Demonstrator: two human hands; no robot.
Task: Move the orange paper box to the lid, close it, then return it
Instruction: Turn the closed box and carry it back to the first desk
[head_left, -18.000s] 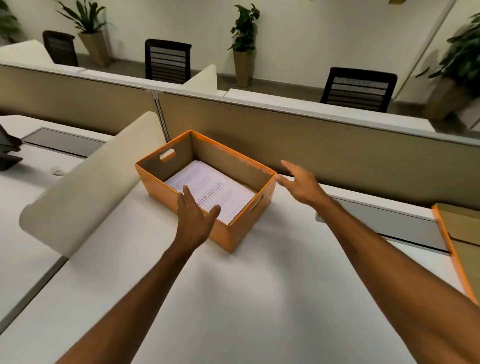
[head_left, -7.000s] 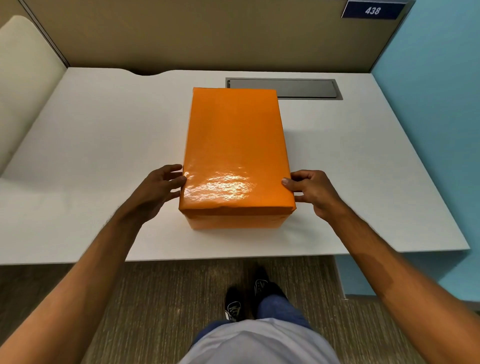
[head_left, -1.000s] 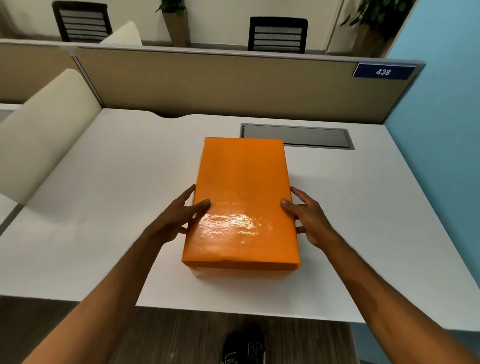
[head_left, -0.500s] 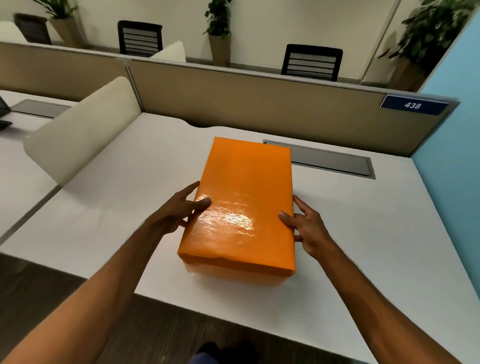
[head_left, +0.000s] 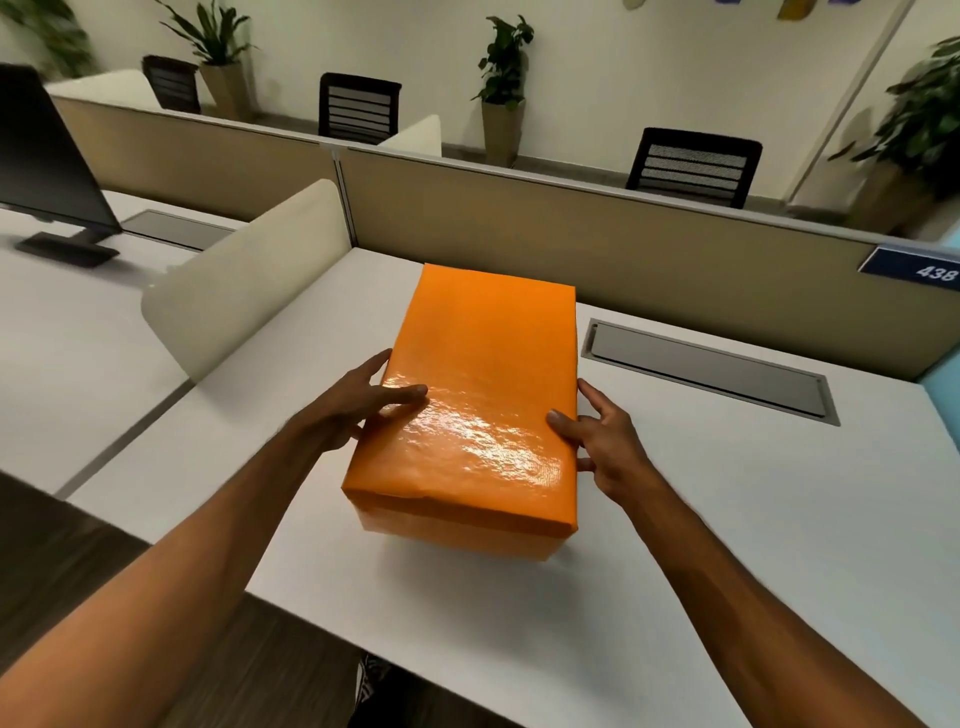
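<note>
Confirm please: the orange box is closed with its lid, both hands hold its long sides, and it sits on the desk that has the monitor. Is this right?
One thing is wrong. In the head view the monitor stands on the neighbouring desk to the left, past the divider. The box is closed, with the left hand and right hand on its long sides.

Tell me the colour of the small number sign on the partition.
Dark blue number sign with white digits, head view.

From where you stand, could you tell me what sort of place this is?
Most likely an open-plan office: white desks split by tan fabric partition panels, a black computer monitor at the next desk, black mesh-backed chairs, and a blue desk-number plate reading 438.
</note>
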